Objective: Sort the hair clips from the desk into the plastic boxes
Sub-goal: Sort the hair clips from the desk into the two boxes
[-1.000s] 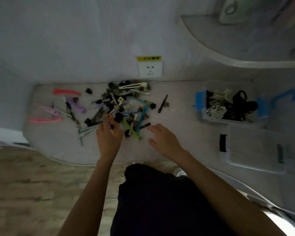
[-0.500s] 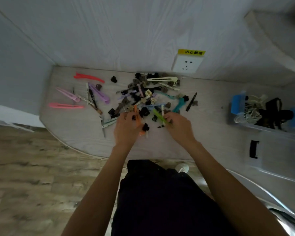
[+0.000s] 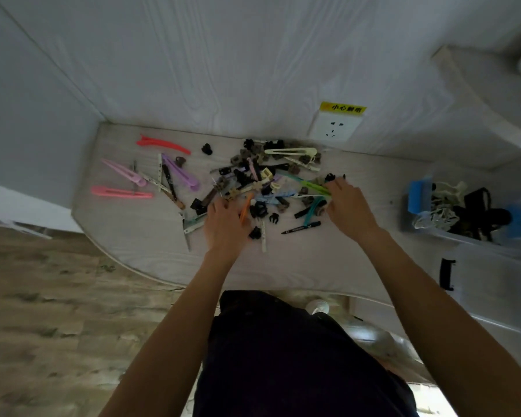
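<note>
— Head view gave us two hands on the tabletop (image 3: 283, 266): our left hand (image 3: 226, 222) at the pile of hair clips (image 3: 268, 188), its fingers around an orange clip (image 3: 246, 207); our right hand (image 3: 348, 206) pinching a green clip (image 3: 315, 187).

— And counted?

— Three pink clips, one purple clip (image 3: 179, 175), two plastic boxes: one (image 3: 417, 195) with clips, one closed box (image 3: 494, 284). Half a second earlier the right hand was nearer the left, and the green clip lay closer to us.
</note>
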`<state>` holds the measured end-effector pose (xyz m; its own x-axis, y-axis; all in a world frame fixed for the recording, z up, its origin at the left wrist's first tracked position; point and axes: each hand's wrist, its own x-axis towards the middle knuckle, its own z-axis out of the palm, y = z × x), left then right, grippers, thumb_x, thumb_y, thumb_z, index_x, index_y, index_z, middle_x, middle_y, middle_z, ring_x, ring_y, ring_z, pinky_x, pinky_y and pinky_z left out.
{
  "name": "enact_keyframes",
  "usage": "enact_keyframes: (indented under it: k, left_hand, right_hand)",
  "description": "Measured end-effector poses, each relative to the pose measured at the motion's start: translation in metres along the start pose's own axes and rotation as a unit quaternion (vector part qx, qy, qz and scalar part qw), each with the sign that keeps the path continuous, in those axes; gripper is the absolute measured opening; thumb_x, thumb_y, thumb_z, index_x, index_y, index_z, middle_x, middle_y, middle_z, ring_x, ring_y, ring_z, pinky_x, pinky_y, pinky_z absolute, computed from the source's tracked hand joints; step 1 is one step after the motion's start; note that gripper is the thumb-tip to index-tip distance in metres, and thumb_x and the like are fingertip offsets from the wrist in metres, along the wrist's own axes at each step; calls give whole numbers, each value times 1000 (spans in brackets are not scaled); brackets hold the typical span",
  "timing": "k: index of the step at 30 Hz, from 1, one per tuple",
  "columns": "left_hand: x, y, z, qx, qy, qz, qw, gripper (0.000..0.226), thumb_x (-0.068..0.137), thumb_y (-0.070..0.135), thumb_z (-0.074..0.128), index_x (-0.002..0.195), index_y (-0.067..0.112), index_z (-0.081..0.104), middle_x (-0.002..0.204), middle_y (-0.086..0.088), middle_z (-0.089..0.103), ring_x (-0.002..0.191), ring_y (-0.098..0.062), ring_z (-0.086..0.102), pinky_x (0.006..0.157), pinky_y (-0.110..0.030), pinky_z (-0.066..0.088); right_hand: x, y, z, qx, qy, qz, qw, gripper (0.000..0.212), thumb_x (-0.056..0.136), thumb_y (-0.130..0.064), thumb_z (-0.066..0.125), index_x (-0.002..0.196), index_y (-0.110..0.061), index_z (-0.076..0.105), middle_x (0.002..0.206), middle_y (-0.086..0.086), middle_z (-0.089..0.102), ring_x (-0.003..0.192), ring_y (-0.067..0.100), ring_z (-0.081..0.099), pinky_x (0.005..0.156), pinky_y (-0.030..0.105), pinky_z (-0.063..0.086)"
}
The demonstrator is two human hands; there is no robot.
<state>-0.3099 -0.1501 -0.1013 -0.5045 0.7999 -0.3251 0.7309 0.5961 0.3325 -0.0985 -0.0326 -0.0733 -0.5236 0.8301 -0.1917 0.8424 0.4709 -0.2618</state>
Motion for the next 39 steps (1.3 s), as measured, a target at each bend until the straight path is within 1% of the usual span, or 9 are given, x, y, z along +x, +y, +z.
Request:
enact_keyframes:
  k: [6,11,13,16,20,25,34,37,39]
  left_hand:
    - [-9,4,-6,-84,70,-2,994,30,90,38,53,103,12,61,116,-12,52,109,-31,49,77,-41,48]
    - [-20,10,-21,-120,186,120,968,21,88,31,59,88,10,62,99,-7,62,95,-27,52,80,-33,41]
    - [-33,19,-26,-112,168,151,968,17,89,27,56,89,10,59,88,-5,62,85,-25,54,73,-32,39]
    - [-51,35,-19,-60,82,118,988,20,94,28,47,101,10,52,82,-9,63,73,-28,59,59,-33,40]
    - [-55,45,3,27,1,47,999,27,100,28,33,115,8,42,101,-12,60,82,-33,62,61,-37,40]
    - [-42,40,11,35,-44,4,998,37,93,33,51,118,8,40,112,-13,51,91,-33,59,67,-38,43]
    - [-38,27,9,56,15,40,998,28,93,23,47,119,14,52,119,-10,48,92,-31,58,62,-34,38]
    - [-46,22,8,13,58,93,994,24,95,24,45,111,9,55,116,-12,49,93,-30,55,60,-33,37]
    - [-50,21,7,5,83,145,986,22,96,22,44,107,6,54,111,-14,52,95,-31,53,59,-35,42]
  right_hand:
    - [15,5,-4,-70,-18,-81,994,37,81,-3,58,118,-3,55,112,20,55,94,36,55,78,39,38]
    - [16,12,-2,-77,-4,-115,990,19,80,-5,64,98,0,63,95,24,62,83,40,58,69,41,43]
    - [14,15,-1,-70,-18,-126,989,17,80,-3,64,97,-2,62,101,23,60,86,39,56,68,40,42]
    - [12,18,1,-59,-28,-137,988,24,71,2,69,92,-4,60,102,20,59,86,36,54,64,37,42]
    - [10,15,-2,-63,-42,-135,988,24,75,-7,70,96,-4,59,105,17,62,94,34,53,68,38,41]
    - [8,26,-3,-85,-62,-106,989,20,89,-12,54,107,-5,59,110,17,61,106,32,47,77,38,40]
    - [-22,48,-41,-66,-105,16,992,33,91,-29,51,112,-4,53,106,16,55,91,31,54,67,33,38]
    - [-21,26,-43,8,-77,23,997,29,90,-28,51,109,-7,46,87,10,53,72,25,49,60,30,32]
    - [-12,6,-36,39,-74,4,996,29,90,-26,52,112,-10,44,85,6,49,72,24,48,61,30,32]
